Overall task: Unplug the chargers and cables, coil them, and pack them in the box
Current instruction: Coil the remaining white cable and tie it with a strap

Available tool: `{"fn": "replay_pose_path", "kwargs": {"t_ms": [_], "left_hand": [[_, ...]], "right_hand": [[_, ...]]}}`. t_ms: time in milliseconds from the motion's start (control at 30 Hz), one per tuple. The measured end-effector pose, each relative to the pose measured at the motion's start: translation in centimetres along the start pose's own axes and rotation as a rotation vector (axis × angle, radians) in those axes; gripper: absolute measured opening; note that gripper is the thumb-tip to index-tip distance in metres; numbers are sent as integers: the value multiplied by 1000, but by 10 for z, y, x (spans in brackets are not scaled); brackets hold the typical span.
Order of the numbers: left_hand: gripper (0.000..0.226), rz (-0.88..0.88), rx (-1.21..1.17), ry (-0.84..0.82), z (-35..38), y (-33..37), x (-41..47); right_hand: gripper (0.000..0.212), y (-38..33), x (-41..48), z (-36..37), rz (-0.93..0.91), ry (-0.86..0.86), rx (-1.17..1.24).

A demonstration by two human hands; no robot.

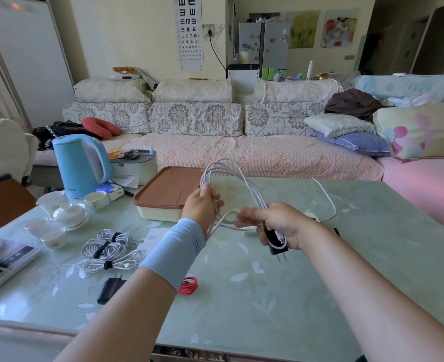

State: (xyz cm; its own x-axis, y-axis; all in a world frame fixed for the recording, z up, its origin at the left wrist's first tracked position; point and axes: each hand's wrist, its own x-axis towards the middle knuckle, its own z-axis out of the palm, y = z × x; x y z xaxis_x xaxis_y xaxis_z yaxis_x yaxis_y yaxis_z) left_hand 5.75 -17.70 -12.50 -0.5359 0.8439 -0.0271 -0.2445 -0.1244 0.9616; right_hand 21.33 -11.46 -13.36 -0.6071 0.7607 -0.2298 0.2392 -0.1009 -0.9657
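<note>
I see both of the person's hands raised above a pale green glass table (320,283). The left hand (202,205), with a light blue sleeve on its wrist, has its fingers curled around several long loops of a white cable (231,176), which arch up and across to the other hand. The right hand (275,223) grips the other end of those loops together with a black charger (277,241), whose 2 metal prongs point down below the fist. One loose strand of the cable swings out to the right and curves back behind the right wrist, toward what may be a white power strip (311,216), mostly hidden.

The box (163,194), cream with a brown lid that is on, sits on the table just behind the left hand. Near the left forearm lie 2 coiled white cable bundles (108,244), each tied with black straps, a second black charger (108,290) lying flat, and a small red coiled cable (188,285) partly under the sleeve. At the far left stand a light blue kettle (80,165) and white tea cups (69,212).
</note>
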Motion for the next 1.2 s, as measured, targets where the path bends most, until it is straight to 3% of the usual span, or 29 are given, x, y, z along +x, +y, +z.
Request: {"fn": "replay_pose_path", "kwargs": {"t_ms": [100,200,400,500,633,733,867,1067,1200], "left_hand": [[36,56,-13,22,-2,0,-2],[34,135,64,4,3,-4,-5],[36,164,-63,-126,6,0,-6],[39,134,-192,-178,10,1,-10],[42,122,-311,-220,12,1,-15],[43,56,-441,-299,13,1,-20],[44,-59,-673,-391,9,3,-21],[47,-99,-752,-412,-3,12,-17],[51,-103,-808,-249,-10,13,-16]], "right_hand": [[42,4,2,-1,-75,178,-191],[49,-2,-3,3,-149,263,-202],[82,-12,-19,2,-104,115,-377],[75,-10,-23,9,11,-23,-512],[73,-8,-23,21,103,-273,-467],[59,-8,-23,25,37,-278,-481],[7,-6,-25,29,-98,-236,-435],[14,-17,-29,33,-145,-308,-344],[33,-17,-30,39,-85,-391,-339]]}}
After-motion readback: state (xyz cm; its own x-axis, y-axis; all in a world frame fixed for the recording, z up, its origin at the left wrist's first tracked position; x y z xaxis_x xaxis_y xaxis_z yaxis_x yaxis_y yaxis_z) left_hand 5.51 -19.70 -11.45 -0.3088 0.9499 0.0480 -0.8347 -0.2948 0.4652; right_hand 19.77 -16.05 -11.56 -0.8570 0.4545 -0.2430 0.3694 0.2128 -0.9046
